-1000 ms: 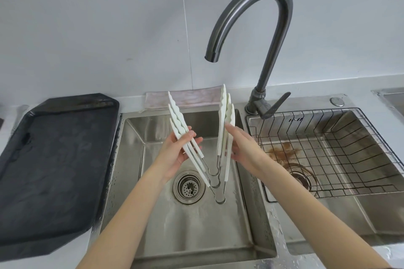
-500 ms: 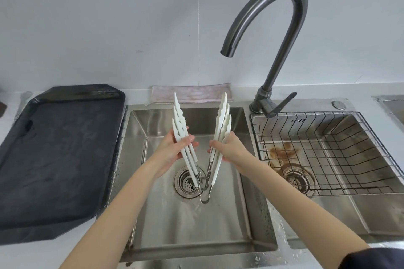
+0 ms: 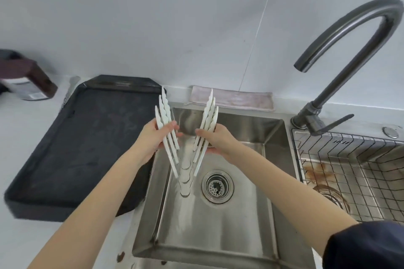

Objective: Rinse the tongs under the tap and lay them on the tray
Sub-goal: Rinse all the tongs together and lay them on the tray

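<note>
Several white tongs [image 3: 185,172], nested together and spread in a V with their tips up, hang over the left edge of the steel sink [image 3: 218,225]. My left hand [image 3: 153,140] grips the left arms of the tongs. My right hand [image 3: 218,142] grips the right arms. The hinge ends point down into the basin. A dark grey gooseneck tap [image 3: 341,35] stands to the right, with no water running from its spout. The black tray [image 3: 87,148] lies on the counter just left of the sink, beside my left hand.
A folded cloth [image 3: 236,98] lies behind the sink. A wire basket [image 3: 349,164] sits in the right basin. A dark bottle [image 3: 24,81] stands at the far left. The drain strainer [image 3: 217,185] is right of the tongs.
Both hands have carried the tongs leftward, away from under the spout, toward the tray side of the sink. The view has also swung left.
</note>
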